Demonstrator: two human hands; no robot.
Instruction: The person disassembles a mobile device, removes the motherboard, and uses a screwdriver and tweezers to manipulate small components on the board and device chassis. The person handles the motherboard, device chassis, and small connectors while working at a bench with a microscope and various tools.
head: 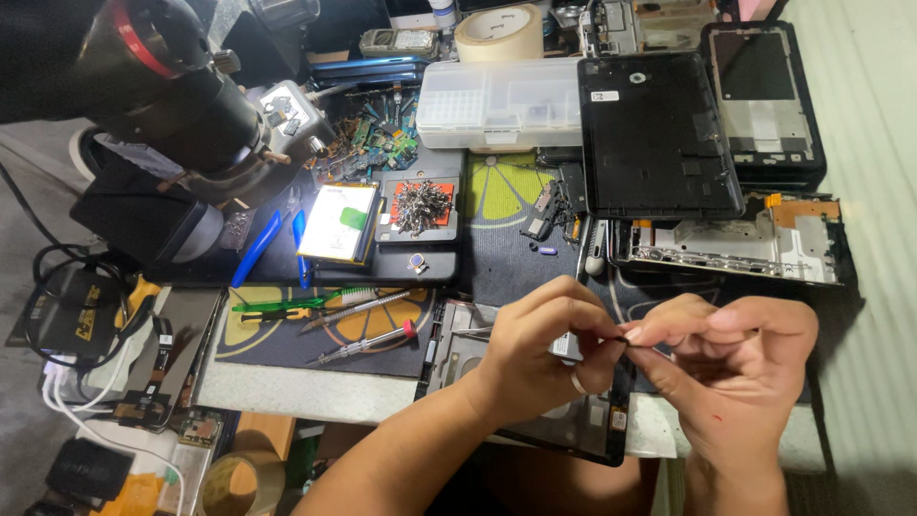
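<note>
hands meet low in the view, just in front of the tray of small metal screws (pixel 421 206), which serves as the landmark here. left hand (pixel 540 354) curls around a small silvery part (pixel 565 348), thumb and forefinger pressed together at its tip; a ring shows on one finger. right hand (pixel 731 358) pinches toward the same spot, its thumb and forefinger closed on something tiny and dark that i cannot make out, touching the left fingertips. both hands hover over a dark opened device frame (pixel 583 430) lying nearer the person than the screw tray.

left of the screw tray, touching it, sits a flat battery (pixel 336 222) under bright light. further left, a black microscope (pixel 181 105) leans over the mat. nearer the person than the tray lie a red-capped screwdriver (pixel 368 342) and green tweezers (pixel 287 304) on a mat printed with citrus slices (pixel 377 320). beyond the tray stands a clear plastic organiser box (pixel 499 103), with a roll of tape (pixel 499 32) behind that. right of the tray rests a black tablet back (pixel 659 134), and further right a bare metal midframe (pixel 735 250).
</note>
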